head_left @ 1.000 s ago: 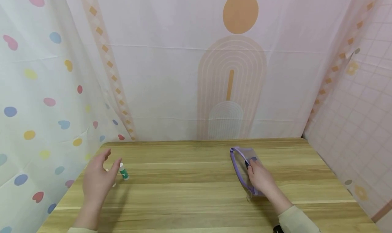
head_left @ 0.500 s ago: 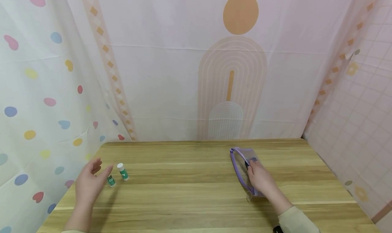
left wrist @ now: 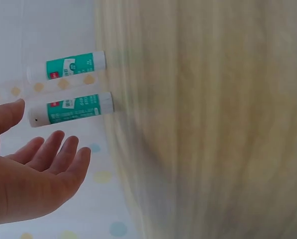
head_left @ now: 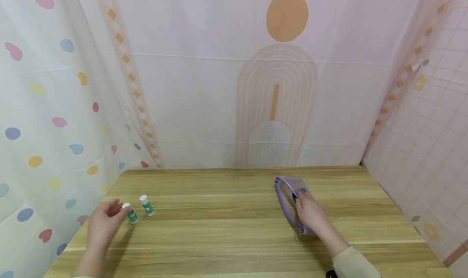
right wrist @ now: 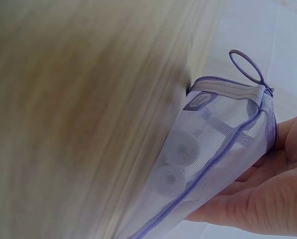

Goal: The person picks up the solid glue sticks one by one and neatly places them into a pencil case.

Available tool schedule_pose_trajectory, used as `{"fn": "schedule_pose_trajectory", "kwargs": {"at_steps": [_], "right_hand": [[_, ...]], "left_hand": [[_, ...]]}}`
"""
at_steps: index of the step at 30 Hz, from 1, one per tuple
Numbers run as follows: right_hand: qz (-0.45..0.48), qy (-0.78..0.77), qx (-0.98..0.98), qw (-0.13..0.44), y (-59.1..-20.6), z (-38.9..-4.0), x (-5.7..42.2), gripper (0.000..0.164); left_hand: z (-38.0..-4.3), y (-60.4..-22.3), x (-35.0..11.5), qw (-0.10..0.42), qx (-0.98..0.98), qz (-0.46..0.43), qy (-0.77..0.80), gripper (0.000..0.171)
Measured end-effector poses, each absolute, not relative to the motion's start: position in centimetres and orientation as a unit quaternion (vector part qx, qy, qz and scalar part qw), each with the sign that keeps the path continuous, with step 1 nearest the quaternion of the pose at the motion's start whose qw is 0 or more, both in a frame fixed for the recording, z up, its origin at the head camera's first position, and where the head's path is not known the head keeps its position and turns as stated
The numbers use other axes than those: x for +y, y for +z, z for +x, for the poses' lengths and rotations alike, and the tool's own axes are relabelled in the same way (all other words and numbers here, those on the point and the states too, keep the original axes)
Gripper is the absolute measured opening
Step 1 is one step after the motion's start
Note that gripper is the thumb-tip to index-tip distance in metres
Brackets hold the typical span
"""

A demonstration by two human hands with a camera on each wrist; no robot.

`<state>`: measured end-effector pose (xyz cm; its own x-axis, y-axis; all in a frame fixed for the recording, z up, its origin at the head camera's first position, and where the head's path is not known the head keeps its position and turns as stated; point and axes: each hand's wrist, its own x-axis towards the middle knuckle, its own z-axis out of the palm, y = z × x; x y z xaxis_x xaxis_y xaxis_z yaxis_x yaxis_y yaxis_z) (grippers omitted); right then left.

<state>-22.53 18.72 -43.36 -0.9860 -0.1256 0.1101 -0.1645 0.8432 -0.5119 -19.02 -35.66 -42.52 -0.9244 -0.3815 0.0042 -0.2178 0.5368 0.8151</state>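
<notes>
Two green-and-white glue sticks stand upright at the table's left. My left hand [head_left: 102, 225] is around the cap of the nearer glue stick [head_left: 133, 215], thumb on one side and fingers on the other; the left wrist view shows gaps between them and this glue stick [left wrist: 73, 109]. The other glue stick [head_left: 147, 207] stands just behind, to its right. Over on the right, my right hand [head_left: 312, 213] grips the rim of a mesh zipper pouch [right wrist: 208, 134] with purple trim, its mouth spread and facing left. Round pale shapes show through the mesh; the right fingertips are partly hidden.
The wooden table [head_left: 215, 221] lies between the two hands. A patterned curtain [head_left: 197, 107] hangs along its back edge, with more cloth at both sides. A small black object [head_left: 332, 273] shows beside the right sleeve.
My left hand has moved down and slightly left, bringing thumb and fingers to the nearer glue stick's cap. Both glue sticks are now more fully in view. The right hand and pouch stay in place.
</notes>
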Motion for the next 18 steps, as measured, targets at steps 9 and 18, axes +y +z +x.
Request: {"fn": "schedule_pose_trajectory", "kwargs": {"at_steps": [9, 18], "right_hand": [[0.077, 0.271, -0.959, 0.039, -43.4, -22.6, 18.7, 0.044], [0.075, 0.273, -0.958, 0.040, -43.4, -22.6, 18.7, 0.044]], "left_hand": [[-19.4, -43.4, -36.1, 0.044, -0.858, 0.174, -0.482, 0.073], [-19.9, -43.8, -36.2, 0.051, -0.849, 0.185, -0.493, 0.067]]}}
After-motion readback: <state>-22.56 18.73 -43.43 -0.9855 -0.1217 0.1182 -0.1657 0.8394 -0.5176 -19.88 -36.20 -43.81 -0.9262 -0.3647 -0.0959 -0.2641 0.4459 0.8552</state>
